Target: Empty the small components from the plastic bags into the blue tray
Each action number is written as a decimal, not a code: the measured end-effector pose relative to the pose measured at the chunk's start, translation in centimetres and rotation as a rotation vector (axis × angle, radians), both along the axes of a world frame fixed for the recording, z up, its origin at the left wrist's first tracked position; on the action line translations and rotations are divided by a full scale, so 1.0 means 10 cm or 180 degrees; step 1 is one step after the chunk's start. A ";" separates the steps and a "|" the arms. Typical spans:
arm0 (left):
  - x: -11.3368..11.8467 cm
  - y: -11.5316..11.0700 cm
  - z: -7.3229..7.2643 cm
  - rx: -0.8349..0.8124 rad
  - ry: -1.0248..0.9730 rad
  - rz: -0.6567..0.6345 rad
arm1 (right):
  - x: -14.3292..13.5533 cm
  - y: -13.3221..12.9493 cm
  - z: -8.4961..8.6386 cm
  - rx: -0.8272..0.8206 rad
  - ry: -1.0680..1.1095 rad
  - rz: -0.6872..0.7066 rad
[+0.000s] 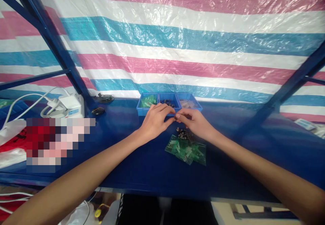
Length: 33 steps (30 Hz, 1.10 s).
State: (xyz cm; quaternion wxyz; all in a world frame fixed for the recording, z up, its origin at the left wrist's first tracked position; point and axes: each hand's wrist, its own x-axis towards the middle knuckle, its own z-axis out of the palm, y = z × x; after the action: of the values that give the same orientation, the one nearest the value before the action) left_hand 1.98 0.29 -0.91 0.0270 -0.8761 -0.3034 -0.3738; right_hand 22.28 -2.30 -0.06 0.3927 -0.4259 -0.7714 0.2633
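Note:
My left hand (157, 119) and my right hand (194, 120) meet fingertip to fingertip above the blue table, just in front of a blue three-section bin (148, 111). Both pinch at one small dark piece, too small to name. Below my right hand lies a little pile of small dark and metallic parts (183, 133). Nearer to me, green-tinted flat sheets (186, 150) with clear strips on them overlap on the table. The bin's sections hold green pieces (149, 101) at left, small dark parts (166, 103) in the middle and pale clear pieces (187, 104) at right.
A white power strip (73, 106) with plugs and cables stands at the left. Beside it lie a black mouse-like object (98, 111) and a black flat item (104, 98). Red and white bags (12, 143) sit at far left. Blue frame posts (50, 42) and a striped sheet (177, 42) rise behind.

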 end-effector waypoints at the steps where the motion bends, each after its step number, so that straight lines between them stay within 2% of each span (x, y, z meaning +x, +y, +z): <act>1: 0.00 0.01 -0.01 -0.0055 -0.0023 -0.0006 | 0.01 0.00 0.01 0.0104 -0.0092 -0.0075; 5: -0.02 0.02 -0.02 -0.0179 0.0162 0.0120 | 0.08 0.12 0.11 0.0728 -0.0529 -0.0453; 9: -0.03 0.01 -0.03 -0.0194 0.0569 0.0252 | 0.06 0.55 0.21 0.1258 -0.0894 -0.0616; 12: -0.04 0.01 -0.04 -0.0228 0.0770 0.0231 | -0.02 0.89 0.25 0.1333 -0.1281 -0.0690; 14: -0.04 0.01 -0.03 -0.0237 0.0845 0.0151 | -0.07 0.95 0.25 0.1332 -0.1332 -0.0721; 16: -0.04 0.00 -0.02 -0.0233 0.0920 -0.0016 | -0.08 0.83 0.22 0.1377 -0.1295 -0.0719; 19: -0.04 -0.03 0.01 -0.0248 0.1060 -0.0329 | -0.01 0.43 0.14 0.1479 -0.1257 -0.0648; 21: -0.03 -0.05 0.02 -0.0281 0.1141 -0.0446 | 0.06 0.16 0.08 0.1403 -0.1381 -0.0540; 23: -0.02 -0.06 0.01 -0.0335 0.1234 -0.0483 | 0.12 -0.01 0.03 0.1092 -0.1639 -0.0497; 27: -0.02 -0.05 0.00 -0.0454 0.1375 -0.0431 | 0.13 -0.11 0.00 0.0539 -0.2151 -0.0386; 33: -0.03 -0.01 -0.01 -0.0521 0.1401 -0.0425 | 0.05 -0.17 0.01 0.0394 -0.2270 -0.0329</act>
State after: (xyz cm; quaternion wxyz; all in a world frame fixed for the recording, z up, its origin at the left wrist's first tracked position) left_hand 1.67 0.15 -0.96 -0.0034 -0.9538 -0.2609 -0.1490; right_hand 22.81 -3.96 0.02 0.1369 -0.5048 -0.8517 0.0309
